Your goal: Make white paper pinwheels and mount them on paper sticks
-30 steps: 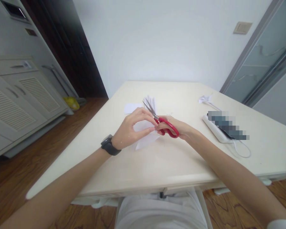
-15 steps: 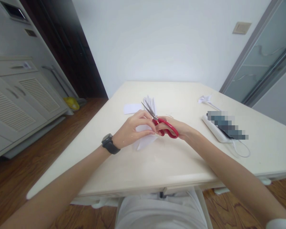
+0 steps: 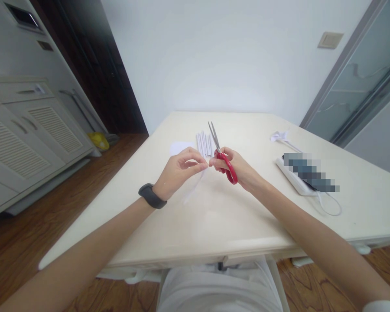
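Note:
My left hand [image 3: 181,170], with a black watch [image 3: 152,196] on its wrist, pinches a piece of white paper [image 3: 195,187]. The paper hangs below the fingertips and shows almost edge-on. Red-handled scissors [image 3: 225,162] are gripped in my right hand [image 3: 240,170], their blades slightly apart and pointing away from me. The thumb and fingertips of both hands come close together over the table. Just beyond them lie several thin rolled white paper sticks [image 3: 203,143] side by side. A flat white sheet [image 3: 181,147] lies left of the sticks, partly behind my left hand.
On the right of the cream table [image 3: 247,225] is a white box-like object [image 3: 290,177] with a pixelated dark item on it and a white cord [image 3: 334,212]. Behind that lies a white paper flower [image 3: 279,136] on a stick. A wall closes off the far edge.
The scissors have swung from pointing left to pointing up and away. Both hands have risen slightly and drawn a little apart. The paper has turned from face-on to nearly edge-on.

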A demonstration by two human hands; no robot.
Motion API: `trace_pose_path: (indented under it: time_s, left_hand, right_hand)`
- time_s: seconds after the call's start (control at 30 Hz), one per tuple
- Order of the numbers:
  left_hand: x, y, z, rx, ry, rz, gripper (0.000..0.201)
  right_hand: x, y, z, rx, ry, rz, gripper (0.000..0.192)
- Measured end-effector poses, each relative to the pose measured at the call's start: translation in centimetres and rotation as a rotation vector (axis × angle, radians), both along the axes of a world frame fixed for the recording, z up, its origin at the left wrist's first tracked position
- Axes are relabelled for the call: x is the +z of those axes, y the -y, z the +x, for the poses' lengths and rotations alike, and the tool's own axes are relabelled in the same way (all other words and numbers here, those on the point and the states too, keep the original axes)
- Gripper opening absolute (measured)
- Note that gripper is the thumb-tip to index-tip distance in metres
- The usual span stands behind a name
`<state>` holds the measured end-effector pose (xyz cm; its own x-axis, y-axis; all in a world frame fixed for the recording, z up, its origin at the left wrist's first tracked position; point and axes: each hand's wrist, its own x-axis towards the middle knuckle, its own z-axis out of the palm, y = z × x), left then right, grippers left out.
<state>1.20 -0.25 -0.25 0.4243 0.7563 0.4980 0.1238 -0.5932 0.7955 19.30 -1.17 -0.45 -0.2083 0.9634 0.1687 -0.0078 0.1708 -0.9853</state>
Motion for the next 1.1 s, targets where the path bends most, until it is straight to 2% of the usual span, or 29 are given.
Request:
trace_pose_path:
  time_s: [0.37,1.1]
  left_hand:
    - [-0.9,-0.7,-0.1,0.098,-0.012,-0.040,0.016]
    - [-1.0,-0.7,0.0,0.111,0.024,-0.082,0.014]
  right_hand:
    - [-0.3,0.2,-0.7,0.061,-0.053,0.126,0.032]
    - [-0.6,0.1,-1.2,0.017,-0.037,0.230,0.032]
